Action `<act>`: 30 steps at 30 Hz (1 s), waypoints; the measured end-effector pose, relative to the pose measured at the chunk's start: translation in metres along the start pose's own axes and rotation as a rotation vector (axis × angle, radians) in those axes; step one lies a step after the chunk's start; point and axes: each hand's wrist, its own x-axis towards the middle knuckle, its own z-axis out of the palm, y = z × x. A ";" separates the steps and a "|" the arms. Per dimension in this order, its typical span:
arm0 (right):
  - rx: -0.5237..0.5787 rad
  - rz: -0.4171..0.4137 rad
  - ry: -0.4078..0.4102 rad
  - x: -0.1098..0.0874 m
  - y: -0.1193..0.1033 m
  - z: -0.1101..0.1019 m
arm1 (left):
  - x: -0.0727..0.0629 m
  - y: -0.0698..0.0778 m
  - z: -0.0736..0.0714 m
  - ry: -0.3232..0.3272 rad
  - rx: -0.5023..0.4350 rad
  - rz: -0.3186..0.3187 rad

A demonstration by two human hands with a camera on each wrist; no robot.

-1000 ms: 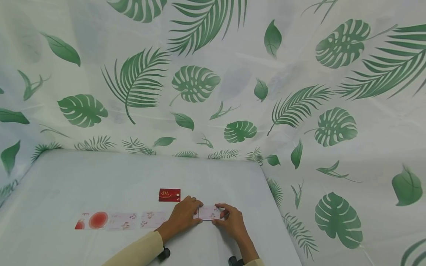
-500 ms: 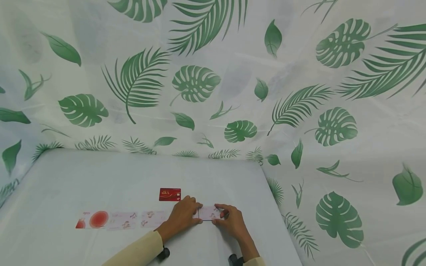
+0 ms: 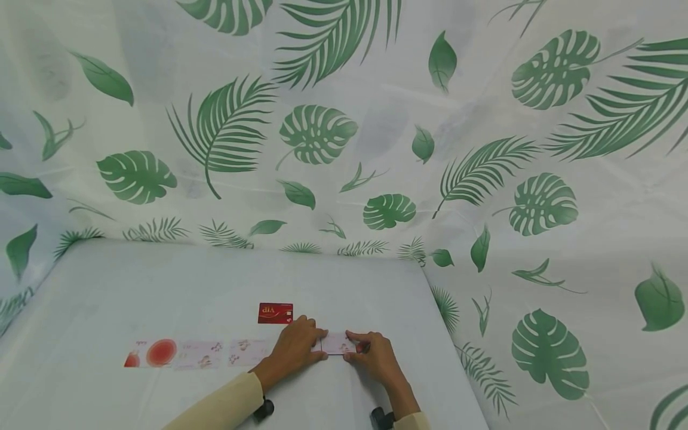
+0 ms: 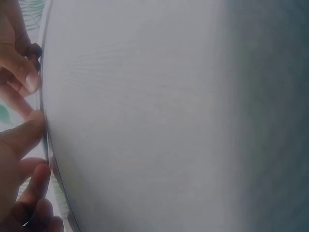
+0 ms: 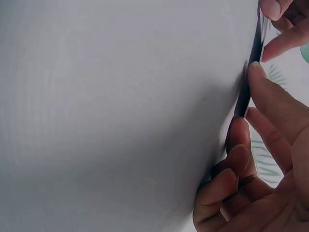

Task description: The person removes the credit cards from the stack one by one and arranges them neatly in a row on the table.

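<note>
A pale pink flower-patterned card (image 3: 336,342) lies between the two hands in the head view. My right hand (image 3: 377,357) pinches its right end, thumb at the near edge and index finger at the far edge. My left hand (image 3: 292,347) holds a second pale pink card (image 3: 316,344) the same way, largely covered by that hand. The two cards meet at a thin dark line. Seen from the right wrist, the held card is a dark thin edge (image 5: 245,94) between thumb and fingers. The left wrist view has the left thumb (image 4: 33,126) near the table edge line.
A red VIP card (image 3: 276,313) lies upside down beyond the left hand. Leftward runs a row of pale pink cards (image 3: 247,352), ending in one with a red disc (image 3: 161,353). All lie on a white table (image 3: 177,280) before a leaf-print curtain (image 3: 333,179).
The hands and the held cards stay almost in place; the right hand's knuckles dip slightly. The whole head view shifts a little.
</note>
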 end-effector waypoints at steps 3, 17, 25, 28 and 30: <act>0.009 0.008 -0.001 0.000 0.001 -0.001 | 0.000 0.000 0.000 0.003 -0.002 0.005; 0.140 -0.025 0.147 0.003 -0.007 0.007 | 0.000 -0.011 -0.005 0.117 -0.045 -0.021; 0.182 -0.046 0.126 0.008 -0.020 0.018 | -0.007 -0.024 -0.014 0.145 -0.052 -0.066; 0.184 -0.053 0.118 0.009 -0.023 0.022 | -0.009 -0.028 -0.016 0.141 -0.053 -0.086; 0.182 -0.057 0.115 0.009 -0.025 0.025 | -0.010 -0.030 -0.017 0.138 -0.040 -0.096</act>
